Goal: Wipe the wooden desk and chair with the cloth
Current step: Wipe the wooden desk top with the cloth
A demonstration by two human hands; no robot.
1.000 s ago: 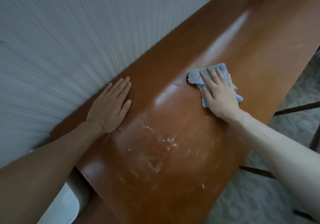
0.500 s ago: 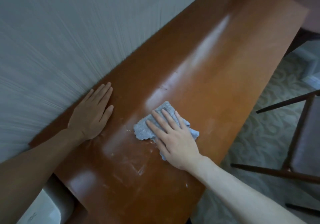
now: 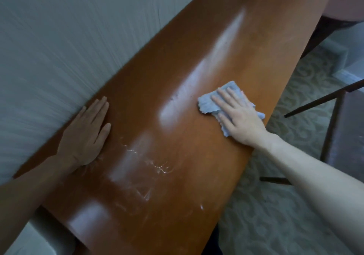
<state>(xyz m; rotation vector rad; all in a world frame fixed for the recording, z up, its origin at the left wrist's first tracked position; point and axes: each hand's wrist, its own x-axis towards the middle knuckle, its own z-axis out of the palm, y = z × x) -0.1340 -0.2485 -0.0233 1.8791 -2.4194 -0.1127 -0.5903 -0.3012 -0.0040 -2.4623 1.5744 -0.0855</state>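
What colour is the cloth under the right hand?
Pale blue-grey: the cloth lies flat on the reddish-brown desk, seen in the head view.

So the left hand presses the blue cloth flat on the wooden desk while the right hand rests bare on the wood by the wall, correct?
Not quite: the hands are swapped. In the head view the right hand presses the blue cloth flat on the wooden desk, while the left hand rests bare on the wood by the wall.
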